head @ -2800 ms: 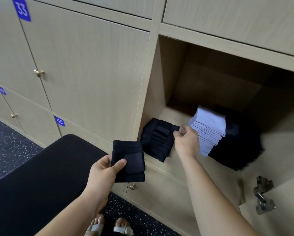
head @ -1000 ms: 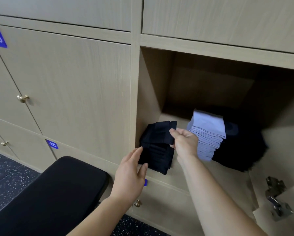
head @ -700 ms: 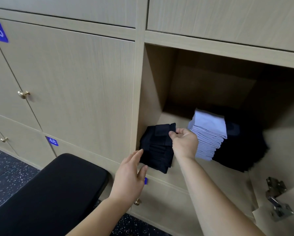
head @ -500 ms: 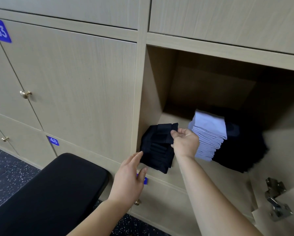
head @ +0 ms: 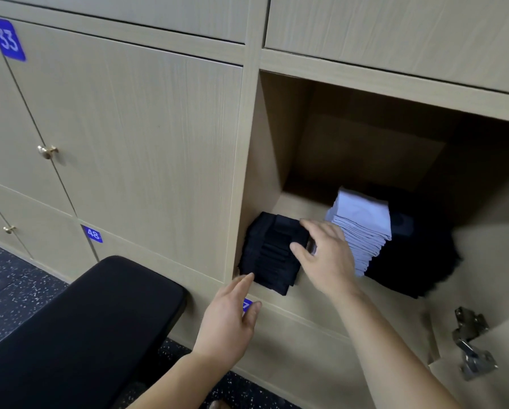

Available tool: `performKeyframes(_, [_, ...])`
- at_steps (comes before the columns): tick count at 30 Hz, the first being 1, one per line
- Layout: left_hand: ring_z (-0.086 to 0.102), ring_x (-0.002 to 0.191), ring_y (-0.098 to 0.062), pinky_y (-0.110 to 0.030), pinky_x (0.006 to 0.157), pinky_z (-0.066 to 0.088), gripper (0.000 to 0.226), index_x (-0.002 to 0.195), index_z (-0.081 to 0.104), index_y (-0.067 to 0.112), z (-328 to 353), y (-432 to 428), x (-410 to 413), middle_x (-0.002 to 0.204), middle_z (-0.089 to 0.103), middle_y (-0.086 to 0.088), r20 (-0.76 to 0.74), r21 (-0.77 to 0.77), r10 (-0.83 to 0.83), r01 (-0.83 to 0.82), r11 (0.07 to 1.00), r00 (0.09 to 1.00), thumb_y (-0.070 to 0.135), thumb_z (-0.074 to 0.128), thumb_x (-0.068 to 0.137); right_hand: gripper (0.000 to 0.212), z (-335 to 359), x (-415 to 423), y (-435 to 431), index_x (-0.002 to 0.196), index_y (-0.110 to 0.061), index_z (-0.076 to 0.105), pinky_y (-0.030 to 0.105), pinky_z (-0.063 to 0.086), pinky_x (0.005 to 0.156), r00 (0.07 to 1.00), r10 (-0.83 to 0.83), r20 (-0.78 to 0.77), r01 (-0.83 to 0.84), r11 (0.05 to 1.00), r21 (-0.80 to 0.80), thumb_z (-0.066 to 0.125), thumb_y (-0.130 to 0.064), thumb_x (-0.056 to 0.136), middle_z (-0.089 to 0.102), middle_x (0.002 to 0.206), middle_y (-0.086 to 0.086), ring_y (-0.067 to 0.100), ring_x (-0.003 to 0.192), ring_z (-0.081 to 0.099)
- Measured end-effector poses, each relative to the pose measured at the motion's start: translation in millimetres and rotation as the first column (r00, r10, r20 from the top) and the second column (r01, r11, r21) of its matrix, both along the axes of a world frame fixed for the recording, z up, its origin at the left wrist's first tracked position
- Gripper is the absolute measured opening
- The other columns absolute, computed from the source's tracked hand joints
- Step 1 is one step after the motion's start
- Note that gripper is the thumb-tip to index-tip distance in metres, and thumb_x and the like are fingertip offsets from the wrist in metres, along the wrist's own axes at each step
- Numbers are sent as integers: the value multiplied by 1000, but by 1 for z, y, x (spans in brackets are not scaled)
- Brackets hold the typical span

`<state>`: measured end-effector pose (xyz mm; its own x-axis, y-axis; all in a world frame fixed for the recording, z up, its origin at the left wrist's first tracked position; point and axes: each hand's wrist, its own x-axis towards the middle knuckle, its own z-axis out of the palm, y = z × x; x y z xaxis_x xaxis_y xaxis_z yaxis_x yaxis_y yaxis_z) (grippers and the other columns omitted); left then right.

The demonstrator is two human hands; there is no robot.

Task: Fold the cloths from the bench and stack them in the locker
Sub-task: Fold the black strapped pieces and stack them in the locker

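Black stack (head: 272,250) at locker (head: 272,137) front left, against side wall (likely keeps pile square). Right hand (head: 325,255) flat, spread on stack's right edge, gripping nothing, steadying. Left hand (head: 229,317) straight-fingered at front corner, holding nothing, apparently aligning.

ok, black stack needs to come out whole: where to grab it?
Clamp the black stack top and bottom at its front edge, coming straight in through the open front. The locker wall sits close on its left side, and its layers fan forward, so a sideways squeeze would probably spill them.
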<state>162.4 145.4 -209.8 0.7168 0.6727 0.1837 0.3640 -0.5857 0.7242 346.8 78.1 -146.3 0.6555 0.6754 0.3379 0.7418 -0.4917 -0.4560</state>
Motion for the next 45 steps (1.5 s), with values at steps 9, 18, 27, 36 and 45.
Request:
performKeyframes(9, [11, 149, -6, -16, 115, 13, 70, 156, 7, 22, -25, -19, 25, 163, 9, 9, -74, -128, -51, 41, 991, 996, 38, 46, 101, 46, -6, -5, 2, 149, -35, 31, 28, 13, 116, 979, 187, 82, -162, 955, -249, 35, -38, 103, 23, 159, -8, 12, 147, 14])
performKeyframes(18, [-20, 145, -6, -18, 109, -20, 110, 153, -15, 13, -52, -20, 51, 162, -15, 1, -276, 51, -76, 94, 994, 958, 82, -12, 67, 40, -26, -8, 19, 137, -29, 53, 33, 26, 111, 973, 169, 158, -126, 959, -253, 35, -33, 102, 46, 148, -3, 19, 136, 41])
performKeyframes(27, [65, 115, -22, -32, 108, 23, 63, 124, 67, 14, -66, -18, 60, 125, 66, -11, -512, 155, -42, 140, 978, 858, 54, 31, 92, 40, -31, 1, 24, 143, -33, 44, 28, 24, 111, 968, 185, 170, -131, 949, -287, 36, -31, 104, 36, 154, -7, 12, 142, 33])
performKeyframes(36, [71, 90, -22, -32, 92, 34, 58, 109, 76, 19, -63, -1, 90, 101, 71, -9, -476, 354, 75, 113, 928, 877, 55, 37, 84, 42, -32, 24, 37, 147, -33, 38, 24, 18, 115, 973, 177, 148, -133, 953, -271, 32, -28, 105, 28, 157, -7, 8, 145, 24])
performKeyframes(45, [60, 119, -31, -36, 99, 48, 77, 141, 50, 26, -54, 23, 127, 133, 57, -22, -488, 238, 7, 125, 963, 873, 64, 15, 84, 43, -36, 66, 56, 149, -30, 33, 13, 6, 113, 975, 196, 105, -167, 956, -241, 33, -24, 106, 22, 158, -10, 3, 145, 17])
